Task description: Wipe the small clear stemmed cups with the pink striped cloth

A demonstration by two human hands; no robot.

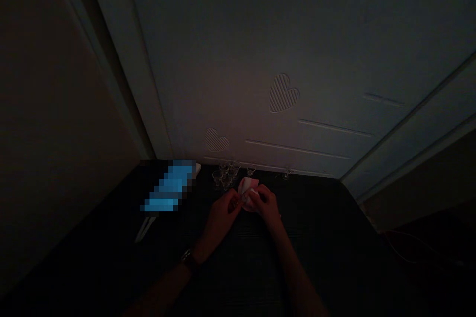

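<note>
The scene is very dim. Both my hands meet over a dark table (316, 237), near its far edge. My left hand (222, 213), with a watch on its wrist, pinches the left side of a pale pink cloth or tissue (248, 187). My right hand (266, 204) is closed round the cloth's right side. Something small may be wrapped in the cloth, but I cannot make it out. Just behind the hands stand several small clear glasses (225, 174).
A white cabinet door (282, 94) with heart-shaped cutouts rises behind the table. A blurred blue glowing screen (169, 185) lies at the table's left. Two more small glasses (287, 174) stand at the back right. A thin cable (399, 252) runs off the right side.
</note>
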